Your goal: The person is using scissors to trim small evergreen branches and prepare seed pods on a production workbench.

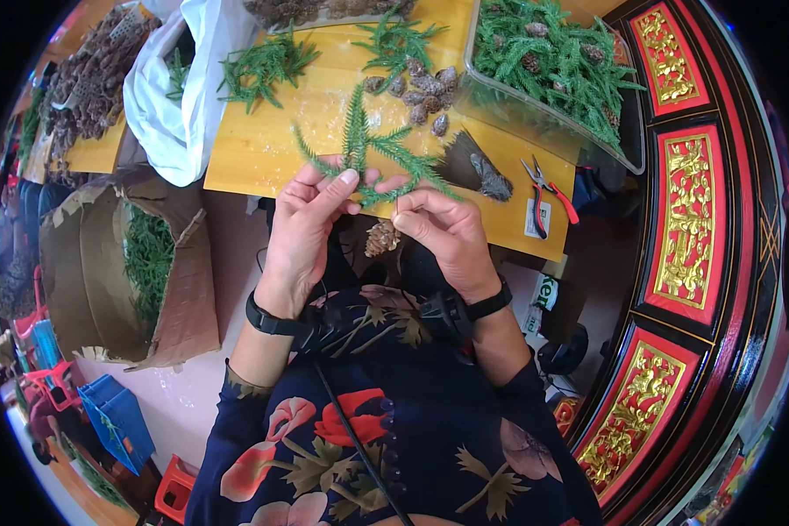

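My left hand (309, 210) is closed on a green artificial pine sprig (356, 131), pinching its stem between thumb and fingers. The sprig's needled branches spread upward and to the right. Close beside it, my right hand (447, 232) pinches with thumb and forefinger at the top of a brown pine cone (382, 238), which hangs below the sprig in front of the table edge. Whether a thin wire runs between those fingers is too small to tell. Loose pine cones (430, 88) lie in a small heap on the yellow table (254, 167), beyond my hands.
Pliers with red handles (543, 193) and a fanned dark bundle (478, 168) lie at the right. Behind them stands a clear plastic bin (535, 110) of sprigs and cones. More sprigs (267, 68), a white bag (162, 123) and a cardboard box (83, 263) are to the left.
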Motion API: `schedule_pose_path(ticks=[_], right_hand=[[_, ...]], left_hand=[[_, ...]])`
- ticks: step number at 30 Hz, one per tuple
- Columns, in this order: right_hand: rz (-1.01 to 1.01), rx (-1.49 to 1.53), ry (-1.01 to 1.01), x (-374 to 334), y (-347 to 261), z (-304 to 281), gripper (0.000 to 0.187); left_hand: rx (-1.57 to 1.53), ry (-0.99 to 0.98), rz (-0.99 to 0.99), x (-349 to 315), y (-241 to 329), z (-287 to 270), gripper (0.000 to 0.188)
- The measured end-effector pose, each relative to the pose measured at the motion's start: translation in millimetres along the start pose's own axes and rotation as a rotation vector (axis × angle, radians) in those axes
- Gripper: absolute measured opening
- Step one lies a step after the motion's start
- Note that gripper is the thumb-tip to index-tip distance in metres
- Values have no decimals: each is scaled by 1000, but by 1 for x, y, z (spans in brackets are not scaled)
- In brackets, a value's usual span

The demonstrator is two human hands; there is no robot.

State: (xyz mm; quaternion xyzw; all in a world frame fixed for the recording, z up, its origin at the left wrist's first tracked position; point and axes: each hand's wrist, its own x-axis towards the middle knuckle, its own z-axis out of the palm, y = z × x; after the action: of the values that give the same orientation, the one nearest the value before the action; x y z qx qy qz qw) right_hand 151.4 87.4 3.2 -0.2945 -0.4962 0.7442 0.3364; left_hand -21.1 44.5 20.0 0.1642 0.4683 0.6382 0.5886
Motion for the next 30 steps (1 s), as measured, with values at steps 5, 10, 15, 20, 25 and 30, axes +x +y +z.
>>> schedule_pose_path(ticks=[5,10,15,20,25,30], right_hand=[[-135,-159,40,-2,7,-9,9],[-126,-360,-7,-6,-13,-28,6],[-236,-443,32,1,-27,-24,8],[-180,-572,-1,15,-19,-6,8],[106,-177,24,17,-15,-8,11],[44,73,105,18,-11,-11,14]], left_hand=[[155,16,120,9,3,-14,16],[355,80,266,10,4,-16,20],[697,108,374,10,9,-12,22],[605,-40,287,4,9,-10,26],[290,82,206,3,14,-4,22],[443,131,224,-1,3,-31,23]])
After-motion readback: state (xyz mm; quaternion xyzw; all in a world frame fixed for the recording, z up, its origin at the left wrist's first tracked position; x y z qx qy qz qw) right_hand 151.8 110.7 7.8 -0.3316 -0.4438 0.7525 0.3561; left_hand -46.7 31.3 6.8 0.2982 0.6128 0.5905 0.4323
